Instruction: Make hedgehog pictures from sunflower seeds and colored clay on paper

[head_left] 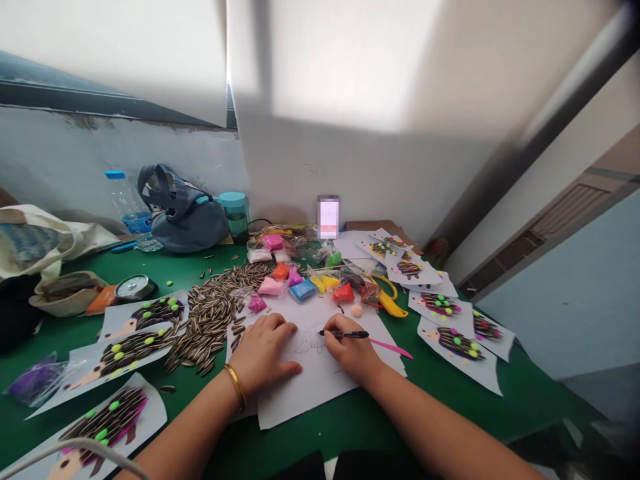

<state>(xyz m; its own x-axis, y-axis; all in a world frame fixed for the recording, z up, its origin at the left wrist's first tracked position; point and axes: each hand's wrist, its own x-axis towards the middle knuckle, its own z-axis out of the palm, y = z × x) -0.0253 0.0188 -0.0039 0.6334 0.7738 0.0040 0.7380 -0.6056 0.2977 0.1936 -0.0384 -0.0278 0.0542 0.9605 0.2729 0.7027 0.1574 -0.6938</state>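
Observation:
My right hand (350, 350) grips a black pen (356, 335), its tip on a white sheet of paper (293, 407). A faint line drawing of a small animal (309, 341) shows on the sheet between my hands. With fingers spread and palm down, my left hand (265, 353) rests on the left part of the paper. Beside it spreads a heap of striped sunflower seeds (205, 320). Just right of the pen lies a pink plastic strip (393, 347), and a small peach ball of clay (357, 311) sits above it.
Bagged coloured clay (303, 290) and yellow-handled scissors (393, 303) lie behind the paper. Finished hedgehog pictures (457, 350) fan out at right, with more pictures (135, 357) at left. A blue bag (187, 223), a teal-lidded cup (235, 217) and a phone (329, 219) stand along the back.

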